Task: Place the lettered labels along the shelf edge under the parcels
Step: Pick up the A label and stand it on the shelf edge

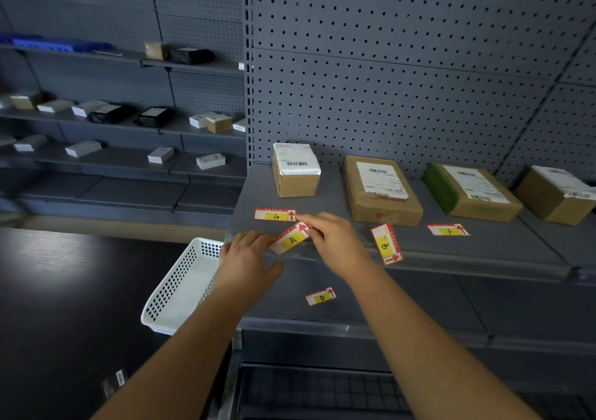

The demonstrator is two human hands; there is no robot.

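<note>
My right hand (332, 237) pinches the right end of the label A (291, 240), a red, white and yellow card, tilted above the shelf edge (451, 260). My left hand (250, 255) touches the card's left end with its fingertips. Label G (275, 215) lies flat in front of the small taped parcel (295, 169). Label Q (385, 243) lies turned sideways before the flat parcel (380, 190). Label F (449, 229) lies below the green-sided parcel (471, 192). Label D (321, 296) lies on the shelf beneath.
A fourth parcel (554, 195) stands at the far right of the shelf. A white plastic basket (180, 287) sits tilted at the lower shelf's left end, under my left wrist. Shelves at the left hold several small boxes and black bags. Grey pegboard backs the shelf.
</note>
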